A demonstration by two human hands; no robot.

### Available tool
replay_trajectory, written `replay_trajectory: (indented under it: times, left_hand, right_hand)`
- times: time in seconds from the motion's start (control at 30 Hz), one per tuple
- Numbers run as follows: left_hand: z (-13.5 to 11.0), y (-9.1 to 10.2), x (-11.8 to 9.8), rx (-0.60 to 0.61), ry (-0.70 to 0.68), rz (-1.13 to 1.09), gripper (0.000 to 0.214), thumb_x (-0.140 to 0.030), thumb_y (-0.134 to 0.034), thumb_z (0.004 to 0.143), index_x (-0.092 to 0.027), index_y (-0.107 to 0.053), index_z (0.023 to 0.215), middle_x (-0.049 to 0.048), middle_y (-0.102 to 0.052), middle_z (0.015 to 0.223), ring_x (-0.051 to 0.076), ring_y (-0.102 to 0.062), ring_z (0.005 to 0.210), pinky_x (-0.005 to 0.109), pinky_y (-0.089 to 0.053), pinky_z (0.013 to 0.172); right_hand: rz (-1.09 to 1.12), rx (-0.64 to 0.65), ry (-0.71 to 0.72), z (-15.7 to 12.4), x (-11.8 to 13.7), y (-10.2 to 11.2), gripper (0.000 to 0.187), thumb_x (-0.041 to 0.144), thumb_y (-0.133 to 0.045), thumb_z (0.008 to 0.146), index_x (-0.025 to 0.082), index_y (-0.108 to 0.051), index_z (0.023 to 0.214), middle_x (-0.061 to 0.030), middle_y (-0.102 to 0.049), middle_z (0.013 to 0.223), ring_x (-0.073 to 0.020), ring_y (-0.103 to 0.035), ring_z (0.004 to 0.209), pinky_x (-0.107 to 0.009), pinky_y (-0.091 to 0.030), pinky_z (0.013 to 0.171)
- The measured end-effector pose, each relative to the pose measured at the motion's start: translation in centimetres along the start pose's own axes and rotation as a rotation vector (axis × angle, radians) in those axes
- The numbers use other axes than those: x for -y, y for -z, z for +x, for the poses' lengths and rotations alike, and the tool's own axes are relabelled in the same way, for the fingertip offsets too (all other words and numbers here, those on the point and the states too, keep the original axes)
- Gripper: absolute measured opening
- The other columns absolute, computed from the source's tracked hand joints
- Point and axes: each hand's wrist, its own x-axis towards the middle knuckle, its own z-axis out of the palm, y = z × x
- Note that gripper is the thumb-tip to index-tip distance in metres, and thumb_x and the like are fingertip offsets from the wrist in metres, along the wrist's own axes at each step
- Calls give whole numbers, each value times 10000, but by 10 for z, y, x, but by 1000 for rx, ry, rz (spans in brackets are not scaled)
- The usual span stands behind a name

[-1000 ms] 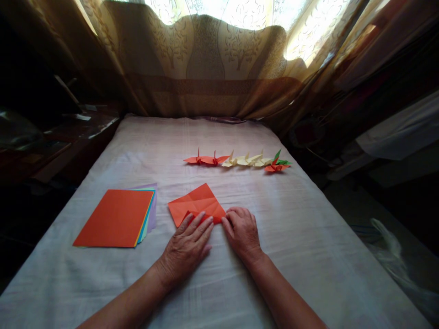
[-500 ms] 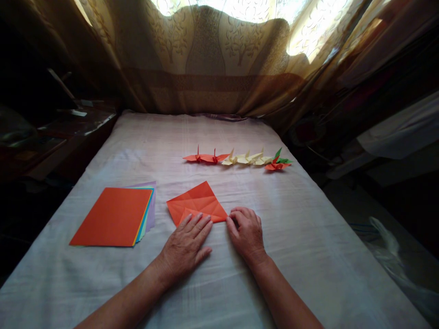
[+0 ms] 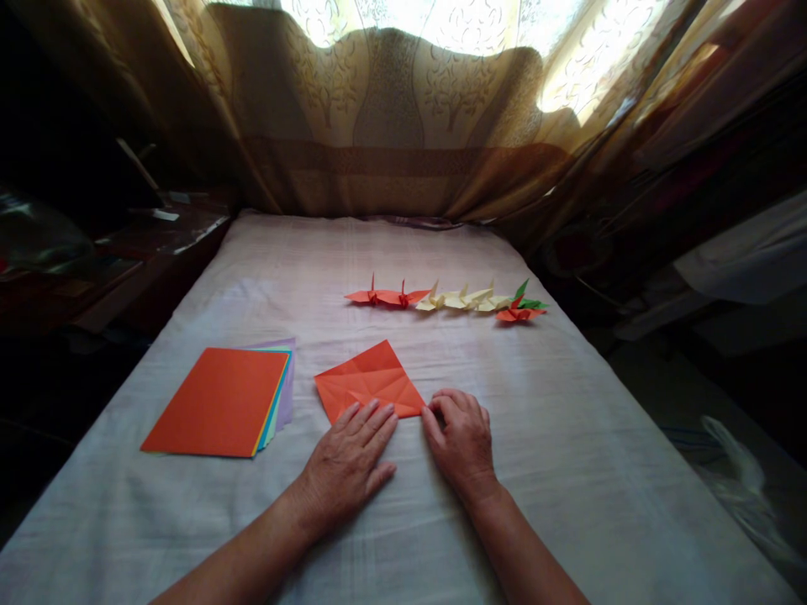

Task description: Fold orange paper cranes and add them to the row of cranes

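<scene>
An orange-red sheet of origami paper (image 3: pixel 371 374), marked with several creases, lies on the cloth in front of me. My left hand (image 3: pixel 350 454) rests flat over its near edge, fingers stretched out and thumb apart. That hand hides the near corner of the paper. At the right corner, my right hand (image 3: pixel 460 437) pinches the paper's tip between thumb and forefinger, its other fingers curled.
To the left lies a stack of coloured paper (image 3: pixel 218 403), orange on top. Behind the sheet stands a row of folded paper cranes (image 3: pixel 463 300) in red, cream, green and orange. A patterned curtain (image 3: pixel 391 109) hangs at the far edge of the bed (image 3: pixel 567 504).
The whole view has shifted slightly, so everything sits a little lower and further right. My left hand lies over the paper's near edge as before, and my right hand stays at its right corner.
</scene>
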Motion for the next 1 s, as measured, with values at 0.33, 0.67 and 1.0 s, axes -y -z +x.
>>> replay_trajectory:
  times: [0.33, 0.67, 1.0]
  left_hand:
    - [0, -2, 1, -7, 5, 32, 547, -457, -435, 966, -187, -422, 1441, 84, -493, 1454, 252, -446, 1337, 415, -293, 1133]
    - [1, -2, 1, -27, -12, 47, 540, -451, -440, 965, -174, -440, 1429, 93, -503, 1444, 255, -460, 1326, 409, -294, 1129]
    - [1, -3, 1, -35, -17, 68, 550, -455, -411, 976, -147, -434, 1431, 97, -514, 1434, 252, -457, 1329, 409, -298, 1128]
  right_hand:
    - [-2, -3, 5, -1, -2, -2, 136, 194, -504, 903, 221, -598, 809, -60, -665, 943, -225, -544, 902, -341, -351, 802]
    - [58, -10, 155, -12, -7, 5, 271, 174, -441, 937, 221, -651, 1101, -97, -641, 1148, -222, -548, 1087, -357, -415, 926]
    - [-123, 203, 257, -21, 12, 5, 406, 346, -554, 919, 337, -563, 1325, -112, -371, 1512, -291, -294, 1398, -480, -262, 1088]
